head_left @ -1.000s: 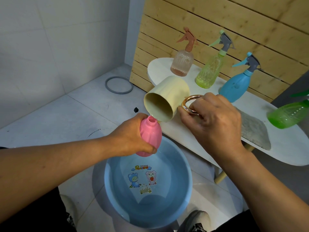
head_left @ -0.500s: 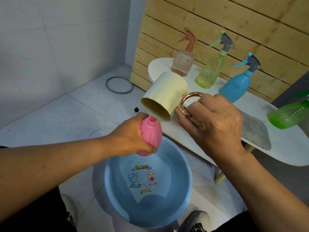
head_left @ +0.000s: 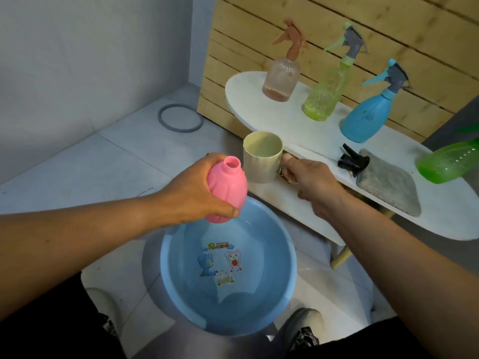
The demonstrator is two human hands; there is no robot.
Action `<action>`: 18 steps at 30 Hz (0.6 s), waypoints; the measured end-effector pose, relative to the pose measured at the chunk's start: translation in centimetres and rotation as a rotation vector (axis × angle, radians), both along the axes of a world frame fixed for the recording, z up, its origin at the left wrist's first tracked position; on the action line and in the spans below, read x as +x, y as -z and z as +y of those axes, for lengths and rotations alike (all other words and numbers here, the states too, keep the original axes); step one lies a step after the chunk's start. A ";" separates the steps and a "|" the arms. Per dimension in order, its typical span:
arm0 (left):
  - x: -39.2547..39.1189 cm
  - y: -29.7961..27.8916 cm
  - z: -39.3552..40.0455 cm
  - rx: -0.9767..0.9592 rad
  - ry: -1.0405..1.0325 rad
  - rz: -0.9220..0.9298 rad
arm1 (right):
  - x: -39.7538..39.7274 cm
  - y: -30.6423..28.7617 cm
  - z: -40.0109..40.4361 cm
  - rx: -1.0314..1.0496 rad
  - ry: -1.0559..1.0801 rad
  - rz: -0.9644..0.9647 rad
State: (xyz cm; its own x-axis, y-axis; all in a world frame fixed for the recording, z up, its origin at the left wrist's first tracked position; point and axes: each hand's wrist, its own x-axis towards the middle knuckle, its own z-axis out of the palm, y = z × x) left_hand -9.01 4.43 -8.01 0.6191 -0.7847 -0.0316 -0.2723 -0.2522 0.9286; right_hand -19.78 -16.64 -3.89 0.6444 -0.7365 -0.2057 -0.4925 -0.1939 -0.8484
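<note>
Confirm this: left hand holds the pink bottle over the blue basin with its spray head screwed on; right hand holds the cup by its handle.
One point is wrong: the head view shows the pink bottle without a spray head, its neck bare. Otherwise right: the left hand holds it over the basin, the right hand holds the cup by its handle.

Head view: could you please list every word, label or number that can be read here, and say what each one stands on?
Coloured heading printed on the bottom of the blue basin: seems to begin with "P", the rest too blurred to read.
Yellow print lower on the basin's bottom: too small and blurred to read.
Pink bottle and cup: no text visible.
</note>
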 end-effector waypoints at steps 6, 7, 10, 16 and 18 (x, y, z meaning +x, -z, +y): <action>0.0 0.2 -0.5 -0.014 -0.012 0.002 | 0.8 9.6 -1.7 0.056 -0.050 0.315; -0.1 0.2 -0.6 -0.017 -0.009 -0.002 | 0.4 11.3 -1.8 0.010 -0.096 0.371; -0.2 0.5 -1.0 0.003 -0.003 -0.005 | -1.2 16.3 -2.3 -0.190 -0.261 0.572; -0.2 0.9 -1.5 0.039 -0.014 0.023 | -3.6 22.8 -1.9 -0.686 -0.561 0.876; -0.1 1.2 -1.6 0.064 -0.019 0.026 | -3.8 24.1 -1.7 -0.768 -0.672 0.914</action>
State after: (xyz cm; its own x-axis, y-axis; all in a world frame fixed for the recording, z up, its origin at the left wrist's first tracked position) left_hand -9.08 2.84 -9.17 0.6318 -0.7689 -0.0978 -0.2430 -0.3162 0.9170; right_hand -23.55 -18.31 -27.97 0.7757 -0.4596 -0.4325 -0.4389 -0.8853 0.1536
